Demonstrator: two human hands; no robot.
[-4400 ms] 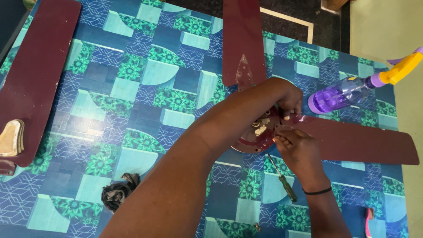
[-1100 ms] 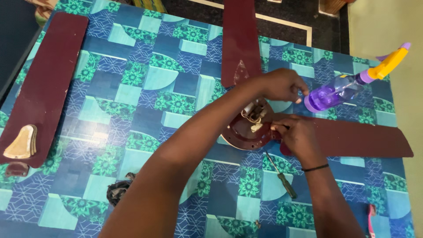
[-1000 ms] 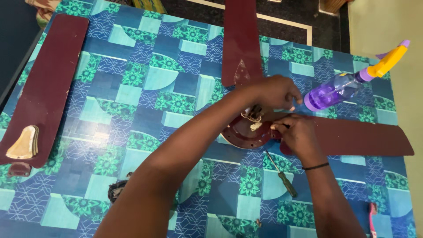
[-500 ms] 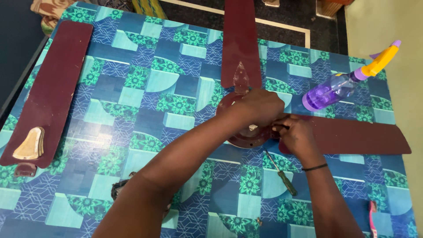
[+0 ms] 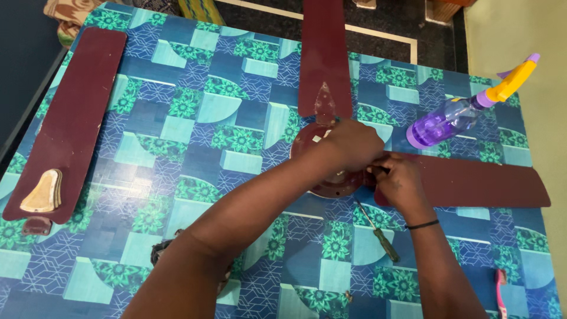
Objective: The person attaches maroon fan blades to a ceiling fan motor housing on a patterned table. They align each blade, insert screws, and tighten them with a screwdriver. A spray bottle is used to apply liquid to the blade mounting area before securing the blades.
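While the right hand stays pinching, the left hand now covers the fan hub

No labels, signs or screens are seen. One container is found at the upper right of the frame: a clear purple spray bottle, lying flat, yellow-triggered.

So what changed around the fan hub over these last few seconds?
The left hand moved from the hub's right edge to cover the top of the round maroon fan hub, hiding its metal centre. The right hand stayed at the blade joint; the green-handled screwdriver and purple spray bottle lay untouched.
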